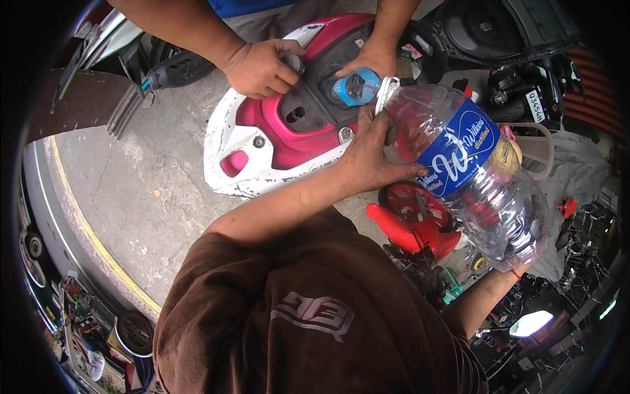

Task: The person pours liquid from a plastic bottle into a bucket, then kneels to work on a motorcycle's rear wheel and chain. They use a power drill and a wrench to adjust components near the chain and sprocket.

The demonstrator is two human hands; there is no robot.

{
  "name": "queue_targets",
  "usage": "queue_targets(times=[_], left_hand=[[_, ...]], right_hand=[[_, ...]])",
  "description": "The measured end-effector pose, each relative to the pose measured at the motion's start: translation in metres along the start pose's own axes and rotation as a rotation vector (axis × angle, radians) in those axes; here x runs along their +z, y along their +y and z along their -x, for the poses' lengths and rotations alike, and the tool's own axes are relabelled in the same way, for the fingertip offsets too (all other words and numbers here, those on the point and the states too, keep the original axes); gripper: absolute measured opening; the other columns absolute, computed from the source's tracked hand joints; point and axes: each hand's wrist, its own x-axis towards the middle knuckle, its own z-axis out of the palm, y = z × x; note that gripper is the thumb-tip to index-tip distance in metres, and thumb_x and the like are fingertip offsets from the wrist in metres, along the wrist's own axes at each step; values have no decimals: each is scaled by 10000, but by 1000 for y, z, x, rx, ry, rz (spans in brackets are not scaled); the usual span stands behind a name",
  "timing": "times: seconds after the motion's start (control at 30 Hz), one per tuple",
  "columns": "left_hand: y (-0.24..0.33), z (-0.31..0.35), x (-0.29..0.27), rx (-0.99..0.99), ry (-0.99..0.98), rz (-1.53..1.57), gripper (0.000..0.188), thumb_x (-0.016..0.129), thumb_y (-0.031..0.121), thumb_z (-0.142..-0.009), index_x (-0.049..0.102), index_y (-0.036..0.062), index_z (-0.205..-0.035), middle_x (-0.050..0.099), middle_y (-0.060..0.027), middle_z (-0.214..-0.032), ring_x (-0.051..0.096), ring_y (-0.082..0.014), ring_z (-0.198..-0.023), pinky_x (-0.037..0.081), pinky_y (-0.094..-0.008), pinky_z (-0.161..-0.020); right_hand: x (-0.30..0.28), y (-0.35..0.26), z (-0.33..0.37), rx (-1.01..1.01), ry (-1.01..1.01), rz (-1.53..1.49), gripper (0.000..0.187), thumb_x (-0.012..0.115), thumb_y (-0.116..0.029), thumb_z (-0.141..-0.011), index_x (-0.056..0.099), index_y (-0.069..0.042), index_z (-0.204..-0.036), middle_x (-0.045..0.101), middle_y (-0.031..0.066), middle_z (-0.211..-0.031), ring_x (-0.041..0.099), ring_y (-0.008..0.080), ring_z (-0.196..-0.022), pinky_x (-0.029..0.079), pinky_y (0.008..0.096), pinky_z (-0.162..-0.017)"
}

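Observation:
A large clear plastic bottle [505,210] with a blue label lies tilted across both my hands, its neck toward the upper left. My left hand [374,157] grips it near the neck, beside a white plastic handle [387,95]. My right hand [533,255] supports the base, with most of its fingers hidden behind it. Just past the bottle's neck, a co-worker's hand [377,58] holds a small clear container with a light-blue band [357,87] over the scooter body. The co-worker's other hand [266,69] holds a dark round cap [293,63].
The pink and white scooter body [220,154] lies in front of me. A red fender and wheel [417,223] sit beneath the bottle. Parked motorcycles [518,92] crowd the right side. Concrete ground [144,197] and a yellow-edged road [79,217] stretch left.

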Motion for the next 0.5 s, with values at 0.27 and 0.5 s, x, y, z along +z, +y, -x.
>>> queue_targets(times=[0.27, 0.5], left_hand=[[-2, -3, -1, 31, 18, 16, 836, 927, 521, -602, 472, -27, -1039, 431, -116, -929, 368, -254, -912, 383, -392, -765], [-3, -3, -1, 16, 18, 32, 819, 931, 508, -606, 470, -24, -1026, 433, -113, -924, 370, -258, -915, 383, -397, -771]], right_hand=[[26, -3, 3, -1, 165, 32, 562, 390, -308, -1031, 383, 56, -1460, 427, 192, -1500, 427, 328, -1373, 386, 476, -1137], [45, -10, 5, -53, 125, -97, 591, 666, -262, -917, 477, 104, -1341, 618, 197, -1220, 675, 279, -995, 586, 384, -826]])
